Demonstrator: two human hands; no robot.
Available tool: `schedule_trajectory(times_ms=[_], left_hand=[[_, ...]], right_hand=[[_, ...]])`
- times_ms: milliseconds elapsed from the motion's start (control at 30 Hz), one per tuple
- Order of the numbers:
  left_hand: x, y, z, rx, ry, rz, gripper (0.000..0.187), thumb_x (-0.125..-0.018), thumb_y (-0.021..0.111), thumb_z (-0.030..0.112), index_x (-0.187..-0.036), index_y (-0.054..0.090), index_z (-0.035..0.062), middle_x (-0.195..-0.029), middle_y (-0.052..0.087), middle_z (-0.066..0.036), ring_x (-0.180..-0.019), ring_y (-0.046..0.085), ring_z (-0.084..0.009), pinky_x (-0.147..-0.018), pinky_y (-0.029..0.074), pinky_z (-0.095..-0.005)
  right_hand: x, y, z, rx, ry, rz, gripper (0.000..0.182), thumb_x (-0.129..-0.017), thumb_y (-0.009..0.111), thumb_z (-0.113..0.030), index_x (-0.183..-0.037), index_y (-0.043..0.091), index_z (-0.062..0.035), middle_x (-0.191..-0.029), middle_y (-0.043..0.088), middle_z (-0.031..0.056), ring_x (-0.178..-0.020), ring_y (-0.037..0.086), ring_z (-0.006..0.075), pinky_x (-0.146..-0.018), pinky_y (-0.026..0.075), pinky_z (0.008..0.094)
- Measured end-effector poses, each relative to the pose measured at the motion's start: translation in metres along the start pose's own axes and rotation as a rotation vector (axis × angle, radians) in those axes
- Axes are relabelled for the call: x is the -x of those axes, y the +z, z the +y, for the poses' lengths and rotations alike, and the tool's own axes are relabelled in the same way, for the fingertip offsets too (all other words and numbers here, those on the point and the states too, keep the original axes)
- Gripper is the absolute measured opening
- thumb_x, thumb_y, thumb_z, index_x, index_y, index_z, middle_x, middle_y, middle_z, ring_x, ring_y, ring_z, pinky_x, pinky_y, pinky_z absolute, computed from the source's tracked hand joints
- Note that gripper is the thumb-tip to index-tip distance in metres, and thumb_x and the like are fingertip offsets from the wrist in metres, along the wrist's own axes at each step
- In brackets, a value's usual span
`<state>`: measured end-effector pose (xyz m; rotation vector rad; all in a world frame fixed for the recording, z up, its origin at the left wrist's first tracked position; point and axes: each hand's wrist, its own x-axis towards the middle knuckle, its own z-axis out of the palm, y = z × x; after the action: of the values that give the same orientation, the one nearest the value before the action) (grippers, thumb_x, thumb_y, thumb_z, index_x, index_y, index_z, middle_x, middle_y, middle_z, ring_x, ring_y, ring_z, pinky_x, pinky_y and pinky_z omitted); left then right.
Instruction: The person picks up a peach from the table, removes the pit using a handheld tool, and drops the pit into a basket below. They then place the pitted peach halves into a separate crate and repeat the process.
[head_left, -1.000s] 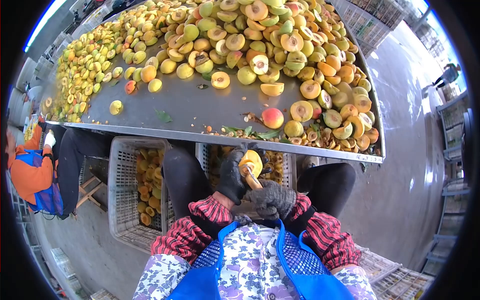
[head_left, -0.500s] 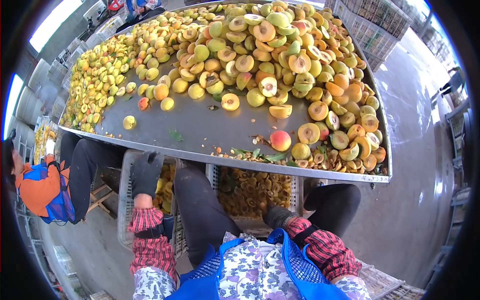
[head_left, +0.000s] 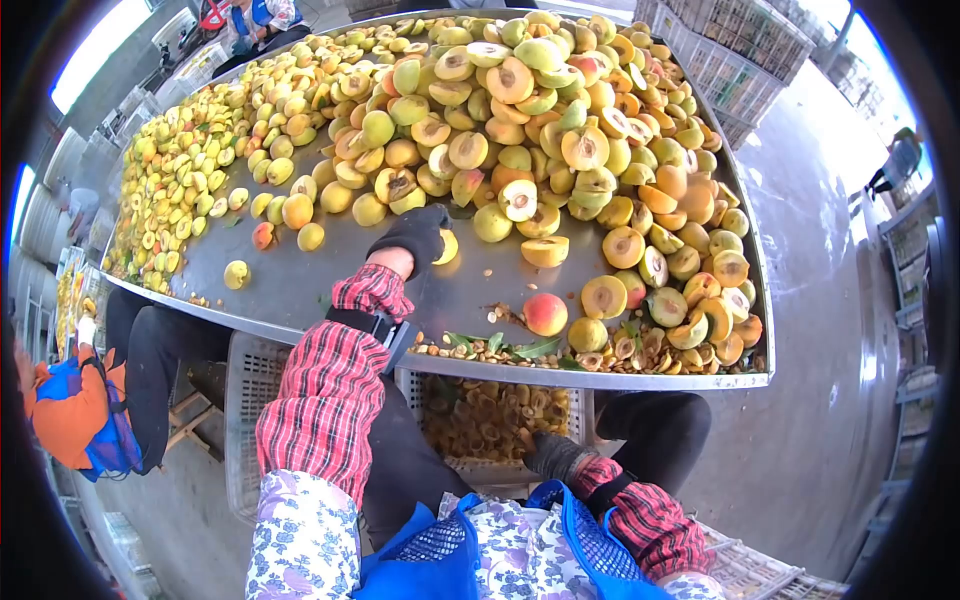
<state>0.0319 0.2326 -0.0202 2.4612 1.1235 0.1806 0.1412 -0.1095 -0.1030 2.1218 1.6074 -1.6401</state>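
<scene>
Metal tabletop [head_left: 290, 275], left hand [head_left: 412, 238] at a yellow fruit [head_left: 449, 249], hold of fingers [head_left: 436, 221] unclear.

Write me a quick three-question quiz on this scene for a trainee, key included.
1. True or false: both hands are over the metal table.
2. Which is nearest the fingers of the left hand: (a) a leaf, (b) a yellow fruit, (c) a stool?
3. Fill the gap: both hands wear dark ____.

Key:
1. False; the right hand is off the table, beside a crate.
2. b
3. gloves
</scene>
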Motion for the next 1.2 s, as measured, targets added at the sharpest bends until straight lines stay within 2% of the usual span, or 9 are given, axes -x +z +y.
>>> schedule_trajectory(times_ms=[267,400,533,600,700,833,867,1067,1200], left_hand=[[0.056,0.02,-0.017,-0.063,0.24,0.122,0.042,-0.067,0.058,0.005,-0.108,0.05,0.0065,-0.085,0.058,-0.015,-0.071,0.061,-0.0197,-0.061,0.05,-0.0309],[0.097,0.021,0.034,1.604,-0.323,-0.133,0.041,-0.065,0.054,-0.002,-0.104,0.045,-0.0024,-0.084,0.056,-0.016,-0.077,0.06,-0.0297,-0.071,0.052,-0.0406],[0.158,0.031,0.086,1.589,0.051,-0.086,0.041,-0.072,0.047,-0.004,-0.113,0.043,-0.0024,-0.099,0.053,-0.016,-0.091,0.055,-0.0268,-0.086,0.046,-0.035],[0.173,0.034,0.107,2.252,-0.329,-0.302,0.038,-0.076,0.044,-0.003,-0.114,0.043,-0.002,-0.104,0.053,-0.017,-0.097,0.054,-0.0247,-0.09,0.042,-0.0317],[0.199,0.028,0.121,0.577,0.226,0.133,0.038,-0.076,0.047,-0.003,-0.114,0.043,-0.0019,-0.107,0.052,-0.015,-0.1,0.052,-0.0227,-0.09,0.041,-0.0302],[0.198,0.051,0.119,1.032,0.188,0.098,0.046,-0.072,0.055,-0.006,-0.116,0.041,-0.0014,-0.111,0.051,-0.014,-0.102,0.051,-0.0203,-0.089,0.042,-0.0304],[0.198,0.051,0.118,0.635,0.264,0.2,0.037,-0.081,0.046,0.0,-0.117,0.04,-0.0013,-0.11,0.051,-0.015,-0.102,0.051,-0.022,-0.089,0.042,-0.0324],[0.194,0.06,0.134,2.118,-0.017,-0.026,0.033,-0.083,0.045,0.011,-0.113,0.043,-0.0004,-0.105,0.054,-0.014,-0.097,0.053,-0.0252,-0.089,0.042,-0.0404],[0.193,0.057,0.144,2.387,-0.198,-0.015,0.032,-0.09,0.036,0.021,-0.111,0.045,-0.0017,-0.1,0.055,-0.016,-0.091,0.055,-0.0245,-0.085,0.044,-0.0357]], right_hand=[[0.028,-0.017,-0.024,-0.169,-0.148,0.074,0.032,-0.076,0.056,-0.026,-0.094,0.051,-0.001,-0.076,0.058,0.0196,-0.073,0.058,0.0343,-0.063,0.044,0.0418],[0.066,-0.04,-0.053,-0.452,-0.157,0.147,0.026,-0.077,0.056,-0.025,-0.086,0.05,-0.0015,-0.07,0.057,0.0193,-0.066,0.059,0.0329,-0.057,0.044,0.0419],[0.072,-0.039,-0.061,-0.492,-0.331,0.312,0.021,-0.079,0.056,-0.021,-0.087,0.044,-0.0044,-0.062,0.05,0.0079,-0.05,0.05,0.017,-0.044,0.039,0.0304],[0.071,-0.035,-0.066,-0.507,-0.374,0.382,0.02,-0.08,0.055,-0.017,-0.09,0.042,-0.006,-0.062,0.046,0.0024,-0.046,0.046,0.0092,-0.038,0.037,0.0248],[0.085,-0.042,-0.079,-0.698,-0.206,0.277,0.025,-0.078,0.055,-0.022,-0.089,0.044,-0.0021,-0.069,0.053,0.0164,-0.061,0.055,0.03,-0.055,0.042,0.0391],[0.078,-0.028,-0.074,-0.536,-0.297,0.444,0.023,-0.078,0.055,-0.018,-0.091,0.044,-0.002,-0.072,0.053,0.0165,-0.066,0.055,0.0308,-0.057,0.042,0.0387],[0.079,-0.026,-0.075,-0.516,-0.303,0.481,0.023,-0.078,0.055,-0.018,-0.091,0.045,-0.0018,-0.073,0.053,0.0167,-0.066,0.055,0.0313,-0.058,0.042,0.0389],[0.078,-0.022,-0.083,-0.477,-0.366,0.634,0.022,-0.078,0.056,-0.015,-0.091,0.046,-0.0006,-0.074,0.053,0.0175,-0.069,0.055,0.0321,-0.059,0.043,0.0392],[0.073,-0.021,-0.085,-0.422,-0.265,0.632,0.023,-0.079,0.055,-0.016,-0.09,0.046,0.0005,-0.075,0.054,0.02,-0.071,0.055,0.0349,-0.06,0.043,0.0417]])
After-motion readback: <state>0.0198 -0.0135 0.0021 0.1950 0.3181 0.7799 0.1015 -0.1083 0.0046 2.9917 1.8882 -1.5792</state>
